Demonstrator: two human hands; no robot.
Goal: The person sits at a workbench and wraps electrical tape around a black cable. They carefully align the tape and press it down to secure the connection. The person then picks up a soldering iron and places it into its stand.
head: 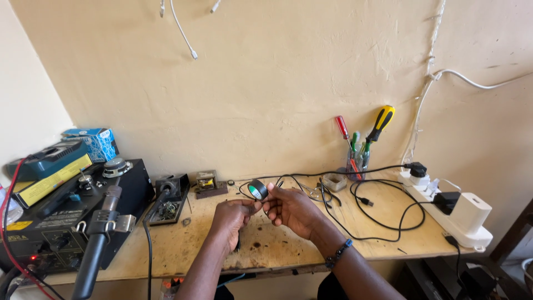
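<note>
Black electrical tape, a small roll (258, 189) with a green core, is held up above the plywood workbench (266, 244), well in front of the wall. It is pinched at its edge by the fingers of the right hand (288, 208), which are closed on it. The left hand (232, 214) is brought up just beside it, fingers curled at the roll's lower edge; whether they grip the roll or a loose tape end cannot be told. For a clean peel, the roll is best kept steady in one hand while the free end is drawn off straight and taut, kept clear of the black cables (383, 214) and the soldering station (61, 222).
</note>
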